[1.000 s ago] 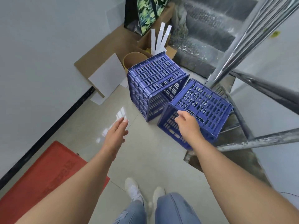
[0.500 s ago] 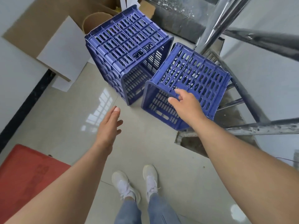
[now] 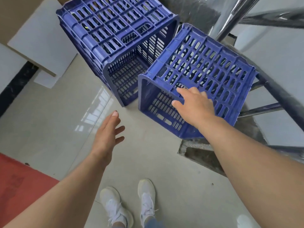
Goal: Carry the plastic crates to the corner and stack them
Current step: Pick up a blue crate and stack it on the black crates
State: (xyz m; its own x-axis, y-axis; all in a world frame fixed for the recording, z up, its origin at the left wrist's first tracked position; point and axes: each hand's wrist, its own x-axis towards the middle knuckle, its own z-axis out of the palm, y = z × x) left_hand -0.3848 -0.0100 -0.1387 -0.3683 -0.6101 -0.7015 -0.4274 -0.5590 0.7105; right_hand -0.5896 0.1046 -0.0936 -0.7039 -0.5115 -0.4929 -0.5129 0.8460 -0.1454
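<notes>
your right hand (image 3: 195, 107) grasps the near crate (image 3: 205, 74) at its upper front edge, thumb below the rim and fingers curled into the handle slot on top. that crate lies on its side on the tiled floor (image 3: 49, 122), open mouth toward you, just beside the second crate (image 3: 115, 30), which also lies on its side. your left hand (image 3: 107, 134) hovers above the floor, fingers loosely spread, holding nothing. your white shoes (image 3: 128, 206) stand below.

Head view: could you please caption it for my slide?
Right hand grips the nearer blue crate; left hand open.
</notes>
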